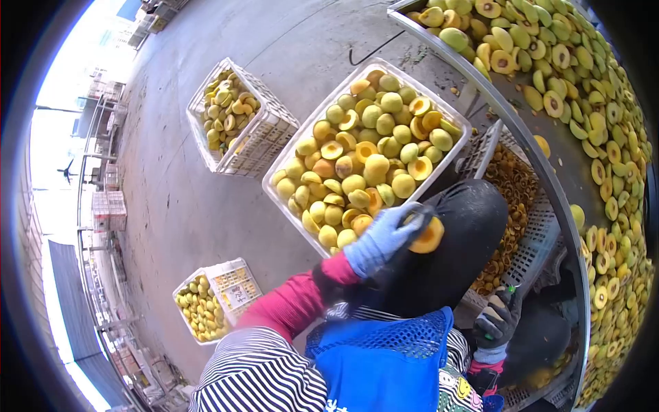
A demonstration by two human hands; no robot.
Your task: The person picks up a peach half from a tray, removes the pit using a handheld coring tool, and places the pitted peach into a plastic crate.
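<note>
My left hand [384,237], in a blue glove with dark fingers, is closed on a peach half [429,237] whose cut orange face with a hollow shows beside my knee. It is at the near edge of a large white crate [273,200] full of yellow-green peach halves [376,168]. My right hand [498,317], in a grey and black glove, is low at the right beside a crate of brown pit pieces [511,199]. Its fingers are curled around something with a small green part, too small to name.
A metal-edged table [508,110] heaped with halved peaches curves along the right. A white crate of fruit [264,134] stands at the upper left on the concrete floor [206,220], and another crate [237,278] at the lower left. Stacked crates [108,209] line the far left.
</note>
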